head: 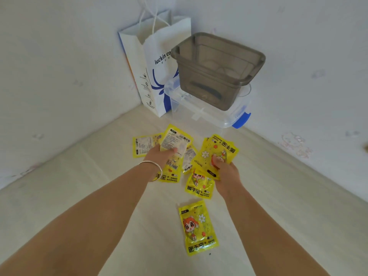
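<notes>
Cream surface (99,206) has about four yellow hand-warmer packets (200,186) lying loose. Grey plastic bin (217,76) in the back corner shows no packets inside, so I judge stowing not started. Right hand (227,173) grips a fanned stack (219,148) of them; left hand (159,158) pinches a single packet (175,139), back side up, so gathering looks roughly half done.

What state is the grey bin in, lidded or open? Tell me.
Open: the bin has no lid; its rim and inner walls show.
</notes>
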